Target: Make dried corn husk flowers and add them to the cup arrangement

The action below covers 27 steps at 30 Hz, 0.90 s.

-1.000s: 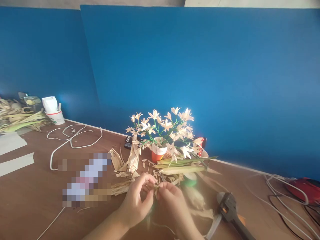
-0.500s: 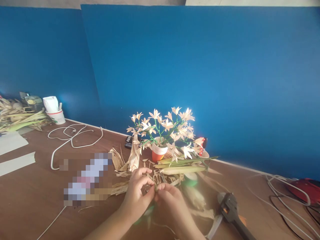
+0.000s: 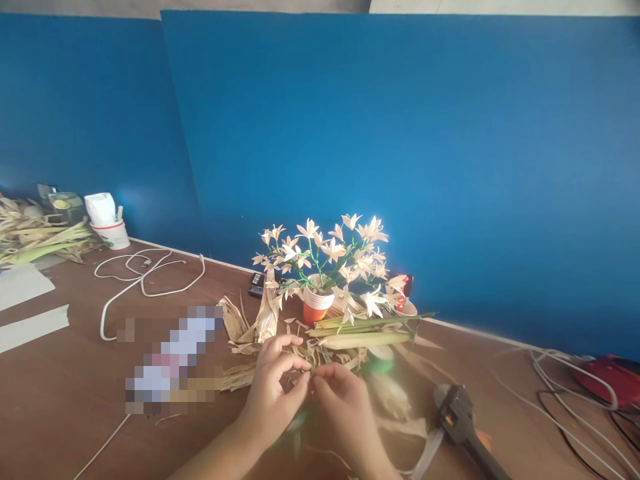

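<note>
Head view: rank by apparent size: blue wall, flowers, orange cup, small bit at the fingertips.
1. Blue wall
2. Flowers
3. Orange cup
4. Small bit, partly hidden, so ranked on what shows

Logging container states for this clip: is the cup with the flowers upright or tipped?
Upright: the cup stands with its white rim uppermost, orange part below, and the pale flowers spread above it.
</note>
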{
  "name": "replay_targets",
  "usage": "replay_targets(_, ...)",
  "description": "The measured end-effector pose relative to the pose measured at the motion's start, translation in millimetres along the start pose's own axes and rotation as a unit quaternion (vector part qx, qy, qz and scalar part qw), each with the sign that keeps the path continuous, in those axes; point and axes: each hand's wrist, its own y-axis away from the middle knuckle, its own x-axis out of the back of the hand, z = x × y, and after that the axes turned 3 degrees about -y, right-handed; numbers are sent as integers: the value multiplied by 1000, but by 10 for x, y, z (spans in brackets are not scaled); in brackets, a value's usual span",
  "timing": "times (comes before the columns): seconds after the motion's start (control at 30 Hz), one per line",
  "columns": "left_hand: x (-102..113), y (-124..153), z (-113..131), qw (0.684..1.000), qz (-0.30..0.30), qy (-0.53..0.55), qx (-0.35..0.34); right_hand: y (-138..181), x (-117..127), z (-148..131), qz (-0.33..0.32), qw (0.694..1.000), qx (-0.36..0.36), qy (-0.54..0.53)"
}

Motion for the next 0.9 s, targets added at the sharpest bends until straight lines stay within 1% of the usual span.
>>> replay_targets(0.17,3,-12,1,1000,5,-16,-12,4,-7,55,-8,1000,-10,-15)
replay_targets(0.27,9,-21,0,1000,-12,-7,-8,5,-3,57,-19,1000,-8,-16)
replay_targets(0.4,11,-5,-16,999,-31,-7,-21,14,3,65,-46,997,8,-66)
replay_targets(0.47,8,13,-20,998,-36,-20,-41,31,0,64,-52,996,29,-62)
replay_targets(0.57,0,34,-8,996,-41,-47,-67,54,-2,52,-35,997,60,18)
replay_targets(0.63,-5,38,6,995,-33,-63,-71,50,2,44,-2,996,72,61)
replay_targets(0.67,-8,39,13,995,-28,-67,-68,43,5,40,15,995,72,67)
replay_targets(0.77,-18,41,20,997,-20,-59,-43,16,11,23,42,997,51,29)
replay_targets(0.9,-21,48,10,999,-31,-18,-7,9,11,-17,23,999,19,-36)
